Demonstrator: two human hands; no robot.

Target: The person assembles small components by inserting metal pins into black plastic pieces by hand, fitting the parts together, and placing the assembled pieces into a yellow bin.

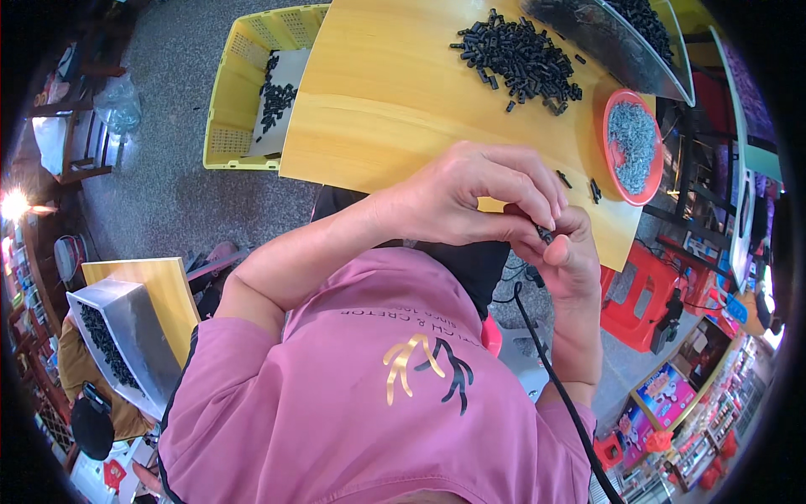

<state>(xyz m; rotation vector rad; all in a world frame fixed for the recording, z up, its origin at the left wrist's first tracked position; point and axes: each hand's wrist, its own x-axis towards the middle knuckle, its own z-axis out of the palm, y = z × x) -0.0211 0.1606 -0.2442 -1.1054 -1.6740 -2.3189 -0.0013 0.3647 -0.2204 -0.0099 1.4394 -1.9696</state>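
Observation:
My left hand (483, 195) and my right hand (573, 245) meet in front of my body at the table's near edge. Between their pinched fingertips is a small black plastic piece (545, 233), mostly covered by the fingers. Just beyond my fingers, two loose black pieces (595, 191) lie on the wooden table (369, 101). Farther back is a heaped pile of short black tubular pieces (520, 63). A red bowl (610, 155) at the table's right edge holds many small silvery metal parts, too small to make out singly.
A clear bin (617, 46) with more black pieces stands at the far right. Left of the table, a yellow crate (220, 126) contains scattered black pieces. A red plastic stool (630, 298) is at right. Another clear bin (138, 319) stands at lower left, near a person in a dark cap.

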